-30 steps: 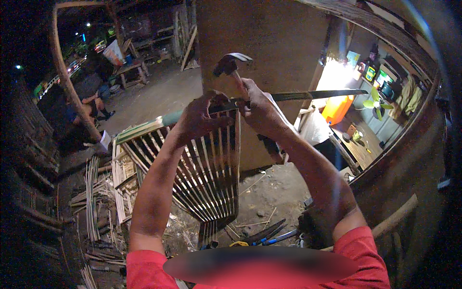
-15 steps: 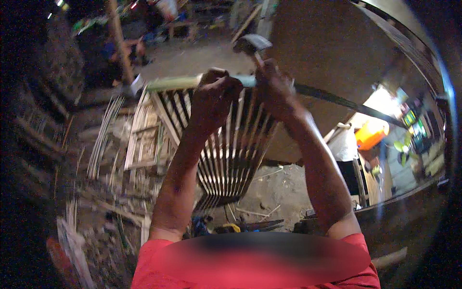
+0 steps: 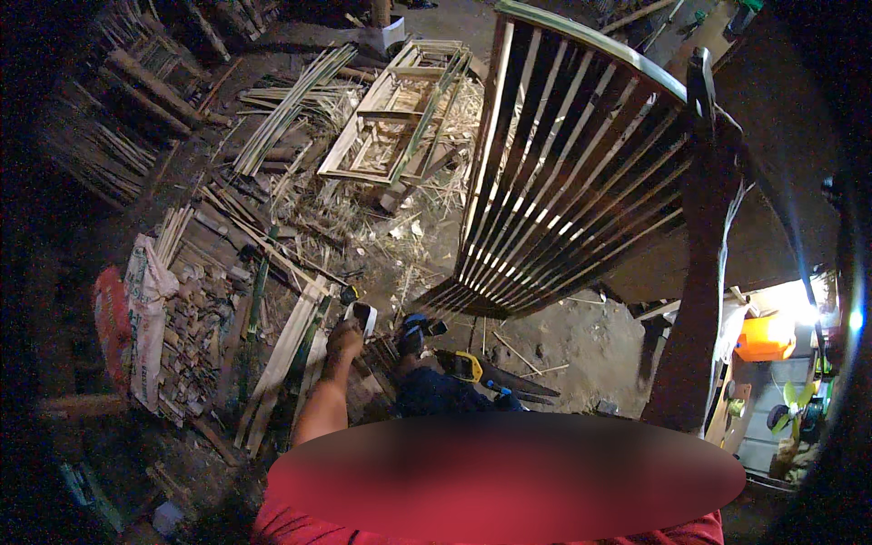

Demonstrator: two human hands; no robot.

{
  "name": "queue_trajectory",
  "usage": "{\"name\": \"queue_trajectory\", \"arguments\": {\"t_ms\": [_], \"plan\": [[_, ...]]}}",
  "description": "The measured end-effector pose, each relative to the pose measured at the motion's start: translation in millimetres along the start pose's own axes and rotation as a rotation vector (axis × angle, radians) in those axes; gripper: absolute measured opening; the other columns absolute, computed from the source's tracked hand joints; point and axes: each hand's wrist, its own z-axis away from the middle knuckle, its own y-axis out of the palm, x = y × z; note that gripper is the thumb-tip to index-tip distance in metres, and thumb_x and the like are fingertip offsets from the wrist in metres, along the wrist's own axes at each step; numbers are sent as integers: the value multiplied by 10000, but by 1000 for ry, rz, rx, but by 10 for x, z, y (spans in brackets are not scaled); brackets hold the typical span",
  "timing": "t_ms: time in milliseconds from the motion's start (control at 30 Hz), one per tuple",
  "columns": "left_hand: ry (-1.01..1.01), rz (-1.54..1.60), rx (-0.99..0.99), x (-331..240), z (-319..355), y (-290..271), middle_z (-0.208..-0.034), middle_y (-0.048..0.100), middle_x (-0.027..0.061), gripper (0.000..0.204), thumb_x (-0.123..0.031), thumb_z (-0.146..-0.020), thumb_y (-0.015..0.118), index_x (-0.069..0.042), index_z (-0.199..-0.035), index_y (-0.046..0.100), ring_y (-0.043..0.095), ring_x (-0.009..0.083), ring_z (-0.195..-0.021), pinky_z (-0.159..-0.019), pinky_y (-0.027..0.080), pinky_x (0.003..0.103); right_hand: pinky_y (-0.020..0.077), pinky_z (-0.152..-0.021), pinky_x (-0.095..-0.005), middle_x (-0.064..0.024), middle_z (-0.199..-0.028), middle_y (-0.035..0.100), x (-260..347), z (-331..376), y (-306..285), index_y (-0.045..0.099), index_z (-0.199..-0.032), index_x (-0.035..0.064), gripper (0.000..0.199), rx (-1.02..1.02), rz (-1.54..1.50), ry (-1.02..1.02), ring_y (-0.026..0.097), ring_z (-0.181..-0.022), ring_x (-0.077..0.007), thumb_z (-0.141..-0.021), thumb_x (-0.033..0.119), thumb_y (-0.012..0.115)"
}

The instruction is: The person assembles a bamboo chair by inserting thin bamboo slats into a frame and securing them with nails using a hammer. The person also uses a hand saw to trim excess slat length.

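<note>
My left hand (image 3: 345,341) is low on the left, at the near side of a small white container (image 3: 362,316) with a dark opening. Its fingers are partly hidden there, so I cannot tell whether they grip it. My right arm is raised, and my right hand (image 3: 701,98), dark and closed, is at the right end of the curved top rail (image 3: 590,38) of a slatted bamboo frame (image 3: 554,195). What it holds is not clear. The frame's pale slats fan out upward from a narrow lower end. No hammer shows now.
A handsaw with a yellow handle (image 3: 467,367) lies near my feet. To the left are a wooden ladder-like frame (image 3: 359,136), bundled bamboo strips (image 3: 295,109), offcuts (image 3: 195,318) and a white sack (image 3: 150,318). An orange container (image 3: 766,337) stands at right beside a bright lamp.
My left hand has left the top rail and dropped to the white container. My right hand stays up by the rail; the hammer it held is out of sight. The view has swung down and left.
</note>
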Motion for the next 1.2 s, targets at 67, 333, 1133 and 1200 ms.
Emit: {"name": "queue_trajectory", "arguments": {"t_ms": [67, 333, 1133, 1200], "plan": [[-27, -92, -79, 226, -65, 16, -1125, 691, 175, 397, -388, -937, 577, -78, -1179, 629, 659, 348, -1071, -851, 539, 487, 510, -841, -405, -152, -1061, 700, 43, 3, -36, 635, -1243, 59, 266, 78, -142, 163, 663, -949, -298, -1001, 130, 551], [464, 157, -377, -2119, -522, -1869, -1165, 649, 202, 355, -178, -868, 662, -75, -1207, 649, 634, 376, -1059, -908, 520, 456, 500, -879, -379, -111, -1123, 688, -28, 4, 6, 632, -1234, 47, 268, -135, -257, -29, 653, -1002, -234, -1021, 147, 503], [1796, 340, -992, -7088, 1231, -3073, -1355, 576, 226, 548, -332, -948, 670, -79, -1409, 516, 565, 395, -1224, -1054, 430, 499, 548, -813, -500, -296, -1024, 699, 1012, 7220, 924, 682, -1028, -66, 497, 432, -363, 2096, 683, -965, -469, -862, 400, 638], [1920, 401, -811, -6987, 1402, -2920, -1367, 570, 221, 520, -308, -954, 648, -74, -1401, 521, 550, 394, -1242, -1078, 405, 506, 509, -632, -416, -116, -908, 695, 1098, 7522, 844, 661, -1030, 12, 267, 405, -591, 2102, 656, -728, -264, -867, 223, 670]]}}
